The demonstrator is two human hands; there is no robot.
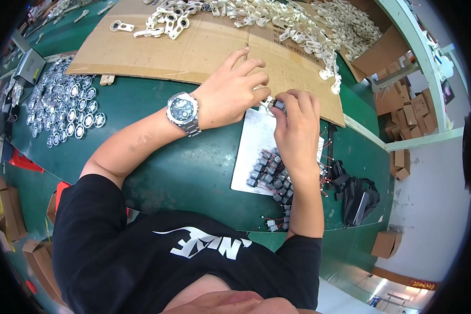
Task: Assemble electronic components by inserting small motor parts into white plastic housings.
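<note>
Grey motor (279, 105), one, between two hands (300, 118)

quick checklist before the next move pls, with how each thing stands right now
1. Small grey motor held by the right hand: ok, between thumb and fingers.
2. Left hand gripping the white part firmly: cannot tell, its fingers are close but contact is unclear.
3. Motor fully seated in that part: cannot tell, too small and partly covered.
4. Spare motors nearby: ok, heaped by the right forearm.
5. All spares on the white sheet: not ok, some lie on the green table.
6. Cream plastic parts available: ok, piled on cardboard.
</note>
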